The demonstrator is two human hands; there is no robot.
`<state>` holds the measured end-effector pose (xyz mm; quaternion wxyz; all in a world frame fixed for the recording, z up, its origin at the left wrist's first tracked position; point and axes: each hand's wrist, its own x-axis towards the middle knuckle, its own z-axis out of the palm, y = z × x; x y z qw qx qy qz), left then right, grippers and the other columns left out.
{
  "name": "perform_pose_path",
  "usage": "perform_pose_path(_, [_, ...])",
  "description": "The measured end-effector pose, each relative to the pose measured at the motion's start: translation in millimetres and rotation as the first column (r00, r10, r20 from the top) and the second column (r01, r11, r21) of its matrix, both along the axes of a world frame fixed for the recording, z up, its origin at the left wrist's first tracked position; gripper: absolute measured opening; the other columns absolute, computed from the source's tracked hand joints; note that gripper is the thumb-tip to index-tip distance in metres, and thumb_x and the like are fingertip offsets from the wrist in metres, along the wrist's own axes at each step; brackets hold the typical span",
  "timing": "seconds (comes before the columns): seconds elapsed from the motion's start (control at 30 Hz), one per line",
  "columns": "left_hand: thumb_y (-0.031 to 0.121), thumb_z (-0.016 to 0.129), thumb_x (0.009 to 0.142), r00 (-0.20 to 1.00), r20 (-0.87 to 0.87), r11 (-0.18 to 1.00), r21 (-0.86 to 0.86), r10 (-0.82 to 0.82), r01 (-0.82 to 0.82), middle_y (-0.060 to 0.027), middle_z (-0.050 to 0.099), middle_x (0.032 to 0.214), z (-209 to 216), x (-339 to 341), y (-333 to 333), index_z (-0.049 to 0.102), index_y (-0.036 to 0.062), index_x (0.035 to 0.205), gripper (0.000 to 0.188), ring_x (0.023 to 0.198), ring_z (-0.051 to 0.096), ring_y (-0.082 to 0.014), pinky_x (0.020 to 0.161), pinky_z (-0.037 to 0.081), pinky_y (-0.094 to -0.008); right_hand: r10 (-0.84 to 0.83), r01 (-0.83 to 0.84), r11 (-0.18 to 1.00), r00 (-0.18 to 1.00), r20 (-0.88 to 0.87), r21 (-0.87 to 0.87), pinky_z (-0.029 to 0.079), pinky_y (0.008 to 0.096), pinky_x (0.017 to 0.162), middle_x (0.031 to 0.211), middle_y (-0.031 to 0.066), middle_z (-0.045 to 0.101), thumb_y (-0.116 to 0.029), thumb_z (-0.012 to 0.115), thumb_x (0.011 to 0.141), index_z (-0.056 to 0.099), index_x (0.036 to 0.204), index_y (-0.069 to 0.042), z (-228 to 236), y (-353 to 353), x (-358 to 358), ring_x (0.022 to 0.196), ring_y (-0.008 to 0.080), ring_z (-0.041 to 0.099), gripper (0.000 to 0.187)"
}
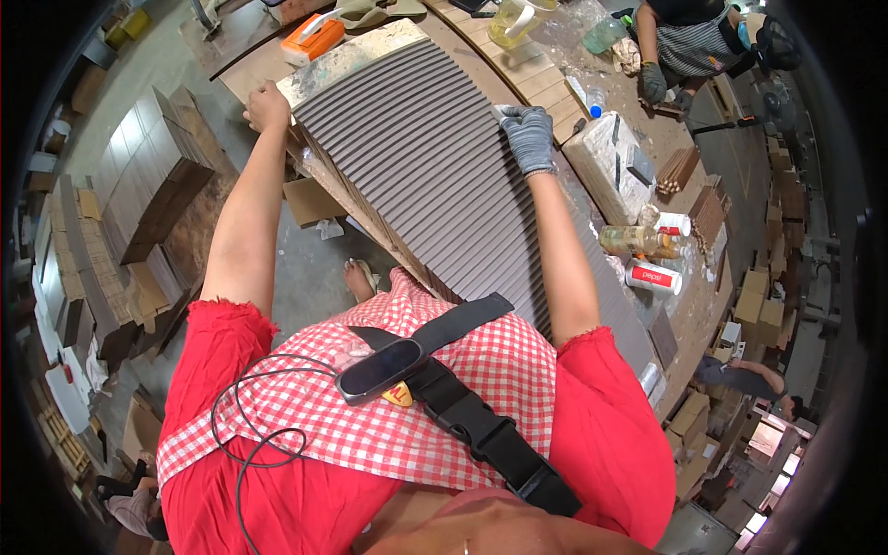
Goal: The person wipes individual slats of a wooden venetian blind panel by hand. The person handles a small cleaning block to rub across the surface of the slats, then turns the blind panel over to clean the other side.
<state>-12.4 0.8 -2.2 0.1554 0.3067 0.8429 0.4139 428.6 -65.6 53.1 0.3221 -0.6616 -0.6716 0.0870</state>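
Observation:
Many grey-brown slats point(407, 157) lie side by side in front of me, forming a long ribbed surface on the bench. At its far left corner is my left hand point(267, 107), bare, its fingers curled closed beside the edge of a stained pale board point(361, 63). Whatever those fingers hold, if anything, is hidden. My right hand point(529, 139) wears a grey knitted glove and rests at the right edge of the slats. Its fingers are bent together, with a small whitish bit at their tips that I cannot make out.
An orange box point(313, 39) stands beyond the board. On the right are a whitish block point(610, 166), bottles, a red-and-white can point(653, 277) and bundled brown strips point(678, 170). A gloved co-worker point(689, 46) sits at far right. Stacked panels point(148, 171) stand at left.

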Motion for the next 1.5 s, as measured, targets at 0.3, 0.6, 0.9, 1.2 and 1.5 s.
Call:
perform_pose_path(0.3, [0.043, 0.045, 0.088, 1.000, -0.005, 1.000, -0.006, 0.014, -0.014, -0.0168, 0.056, 0.125, -5, -10, 0, 0.063, 0.0075, 0.114, 0.048, 0.120, 0.043, -0.0369, 0.101, 0.033, -0.0482, 0.204, -0.192, 0.973, 0.976, 0.083, -0.130, 0.044, 0.0387, 0.087, 0.084, 0.0174, 0.061, -0.020, 0.072, 0.076, 0.073, 0.088, -0.004, 30, -54, -69, 0.092, 0.0314, 0.054, 0.019])
perform_pose_path(0.6, [0.042, 0.044, 0.087, 1.000, 0.016, 1.000, 0.018, -0.018, 0.017, -0.0175, 0.056, 0.125, 5, 1, 8, 0.064, 0.0072, 0.113, 0.047, 0.119, 0.044, -0.0373, 0.101, 0.033, -0.0478, 0.265, -0.267, 0.964, 0.961, 0.080, 0.018, 0.044, 0.0384, 0.069, 0.065, 0.0129, 0.057, -0.015, 0.072, 0.072, 0.074, 0.078, -0.008, 37, -88, -103, 0.071, 0.0269, 0.054, 0.009])
perform_pose_path(0.9, [0.042, 0.045, 0.087, 1.000, 0.005, 1.000, 0.000, 0.018, -0.018, -0.0169, 0.057, 0.124, -5, -12, -3, 0.064, 0.0091, 0.113, 0.046, 0.120, 0.044, -0.0372, 0.100, 0.034, -0.0484, 0.581, -0.608, 0.793, 0.774, -0.252, -0.037, 0.045, 0.0395, 0.080, 0.082, 0.0152, 0.056, -0.012, 0.068, 0.070, 0.072, 0.086, -0.006, 34, -151, -170, 0.084, 0.0306, 0.053, 0.018])
perform_pose_path(1.2, [0.044, 0.045, 0.087, 1.000, -0.010, 0.999, 0.019, 0.027, -0.027, -0.0147, 0.060, 0.121, -9, -11, 5, 0.066, 0.0097, 0.111, 0.046, 0.118, 0.046, -0.0368, 0.099, 0.035, -0.0483, 0.454, -0.470, 0.881, 0.872, -0.183, -0.053, 0.044, 0.0383, 0.078, 0.087, 0.0138, 0.057, -0.011, 0.069, 0.067, 0.071, 0.088, -0.004, 25, -153, -166, 0.086, 0.0291, 0.052, 0.022])
perform_pose_path(1.5, [0.045, 0.046, 0.087, 0.999, -0.015, 0.999, -0.006, 0.035, -0.035, -0.0145, 0.061, 0.119, -8, -5, 3, 0.066, 0.0096, 0.110, 0.046, 0.117, 0.047, -0.0371, 0.098, 0.035, -0.0486, 0.486, -0.492, 0.871, 0.864, -0.130, -0.014, 0.043, 0.0414, 0.082, 0.088, 0.0142, 0.057, -0.013, 0.068, 0.071, 0.071, 0.094, -0.007, 31, -159, -149, 0.090, 0.0302, 0.051, 0.024])
